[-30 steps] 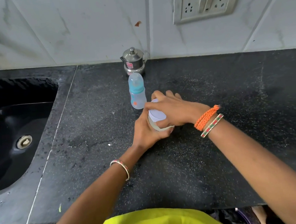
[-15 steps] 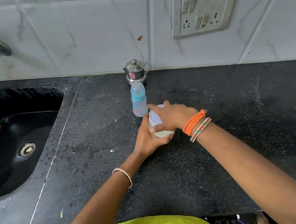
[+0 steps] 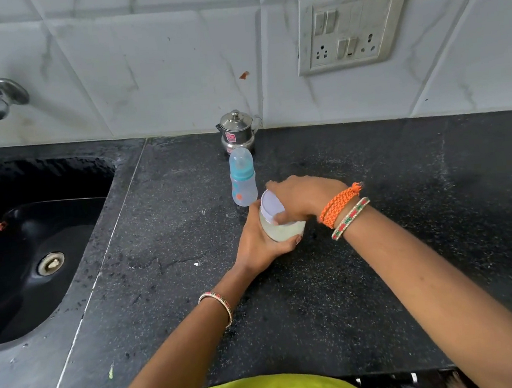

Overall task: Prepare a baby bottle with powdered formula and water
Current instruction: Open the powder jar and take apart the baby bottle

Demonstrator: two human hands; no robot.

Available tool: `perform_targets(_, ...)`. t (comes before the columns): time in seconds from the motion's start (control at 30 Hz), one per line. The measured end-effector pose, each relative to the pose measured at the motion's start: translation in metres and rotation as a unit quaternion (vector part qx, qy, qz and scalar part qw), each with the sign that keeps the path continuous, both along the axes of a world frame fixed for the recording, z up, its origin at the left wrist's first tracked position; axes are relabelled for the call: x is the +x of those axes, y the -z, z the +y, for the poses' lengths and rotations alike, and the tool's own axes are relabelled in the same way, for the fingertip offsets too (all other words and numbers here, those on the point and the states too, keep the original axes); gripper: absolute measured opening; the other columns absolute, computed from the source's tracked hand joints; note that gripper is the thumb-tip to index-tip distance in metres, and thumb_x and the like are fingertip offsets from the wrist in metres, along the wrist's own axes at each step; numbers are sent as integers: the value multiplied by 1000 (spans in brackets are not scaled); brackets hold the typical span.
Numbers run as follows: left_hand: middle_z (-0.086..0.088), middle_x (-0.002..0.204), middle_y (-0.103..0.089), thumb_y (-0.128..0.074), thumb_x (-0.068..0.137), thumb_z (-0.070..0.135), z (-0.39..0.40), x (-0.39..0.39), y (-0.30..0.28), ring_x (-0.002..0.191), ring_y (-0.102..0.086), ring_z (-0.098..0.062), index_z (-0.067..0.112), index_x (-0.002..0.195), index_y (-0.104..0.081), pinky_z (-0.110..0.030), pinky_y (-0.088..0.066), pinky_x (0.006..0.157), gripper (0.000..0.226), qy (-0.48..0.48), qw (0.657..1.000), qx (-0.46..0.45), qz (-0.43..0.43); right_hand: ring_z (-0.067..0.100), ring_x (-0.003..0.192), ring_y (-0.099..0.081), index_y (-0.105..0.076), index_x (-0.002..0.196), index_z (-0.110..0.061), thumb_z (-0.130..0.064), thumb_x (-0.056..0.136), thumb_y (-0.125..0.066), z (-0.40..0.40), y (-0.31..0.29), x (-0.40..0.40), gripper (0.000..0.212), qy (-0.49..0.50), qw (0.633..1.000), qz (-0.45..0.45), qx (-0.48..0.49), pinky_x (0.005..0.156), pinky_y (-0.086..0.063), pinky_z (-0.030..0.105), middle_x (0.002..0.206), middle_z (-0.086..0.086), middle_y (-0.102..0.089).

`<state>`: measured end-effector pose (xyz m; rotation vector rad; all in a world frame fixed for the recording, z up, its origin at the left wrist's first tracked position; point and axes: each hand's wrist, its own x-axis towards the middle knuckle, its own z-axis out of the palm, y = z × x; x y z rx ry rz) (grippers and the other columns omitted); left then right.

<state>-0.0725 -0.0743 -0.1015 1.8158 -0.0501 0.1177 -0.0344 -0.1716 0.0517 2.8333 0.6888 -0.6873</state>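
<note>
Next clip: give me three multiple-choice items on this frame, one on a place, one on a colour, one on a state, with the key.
1. Where does the baby bottle stand?
A. in the sink
B. on the counter, in front of the steel pot
C. in the right hand

2. What colour is the bottle's collar?
A. red
B. yellow
C. teal

3. How is the jar held?
A. left hand round its body, right hand on its lid
B. lying untouched
C. one hand only

Key: 1 B, it stands upright between pot and hands; 2 C, a teal band shows under the clear cap; 3 A, both hands grip it.
</note>
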Motion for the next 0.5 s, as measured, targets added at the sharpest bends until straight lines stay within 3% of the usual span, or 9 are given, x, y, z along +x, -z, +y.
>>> perform_targets(0.07, 20, 125, -54, -85, 55, 34, 0, 0, -1, 117, -52, 6, 47, 125, -30, -13, -43, 94, 90, 3, 1000, -3, 2, 38, 139, -29, -14, 148, -37, -18, 88, -60, -4, -7, 3, 78, -41, 996, 71, -18, 104, -36, 47, 156, 12, -18)
perform_targets(0.1, 20, 125, -54, -85, 55, 35, 0, 0, -1, 118, -52, 6, 43, 127, -30, -14, -43, 95, 90, 5, 1000, -4, 1, 40, 144, -13, -8, 148, -42, -17, 87, -60, -6, -10, 3, 85, -43, 994, 94, -20, 110, -27, 51, 159, 11, -5)
perform_targets(0.17, 22, 125, -54, -85, 55, 36, 0, 1, 1, 118, -51, 6, 36, 128, -32, -14, -43, 94, 90, 3, 1000, -7, -1, 42, 145, 1, 1, 150, -39, -34, 86, -63, -7, -7, 1, 90, -13, 995, 95, 8, 114, -17, 55, 160, 11, 9)
perform_targets(0.2, 23, 124, -53, -85, 54, 35, 0, 1, 3, 118, -52, 5, 37, 127, -33, -15, -43, 94, 89, 1, 1000, -9, -3, 45, 144, -5, 0, 151, -35, -46, 85, -62, -5, -3, 0, 91, 13, 997, 72, 29, 113, -21, 56, 160, 14, 6)
perform_targets(0.27, 24, 123, -53, -86, 56, 32, 0, 1, 6, 117, -53, 2, 39, 126, -34, -22, -46, 95, 88, -4, 1000, -5, -6, 43, 135, -34, -16, 150, -22, -61, 83, -56, 0, 7, -4, 87, 52, 998, -2, 41, 101, -37, 49, 155, 19, -20)
perform_targets(0.33, 18, 125, -54, -88, 57, 29, 1, 1, 8, 118, -54, -2, 35, 130, -32, -29, -47, 97, 92, -2, 1000, -3, -5, 34, 120, -51, -32, 142, -18, -59, 85, -55, 2, 9, -5, 74, 21, 997, -67, 16, 85, -44, 40, 138, 13, -46)
perform_targets(0.4, 14, 126, -55, -87, 56, 30, 1, 1, 7, 118, -54, -1, 33, 132, -31, -29, -46, 98, 94, -4, 1000, -7, 0, 32, 119, -51, -33, 142, -26, -40, 86, -61, 1, 4, -1, 64, -57, 997, -55, 2, 84, -43, 39, 134, 9, -49)
perform_targets(0.43, 14, 126, -55, -86, 56, 32, 0, 1, 6, 117, -53, 1, 36, 131, -30, -25, -46, 98, 94, -5, 1000, -6, 4, 32, 126, -45, -31, 143, -31, -29, 85, -63, -1, 1, 3, 66, -86, 996, -15, -1, 92, -44, 41, 140, 7, -44)
perform_targets(0.5, 20, 123, -53, -85, 55, 34, 0, 0, 5, 115, -52, 8, 40, 128, -29, -14, -43, 93, 92, -4, 1000, 3, 6, 33, 144, -17, -24, 146, -36, -18, 84, -62, -4, -8, 7, 76, -103, 992, 79, -4, 111, -29, 51, 157, 3, -21)
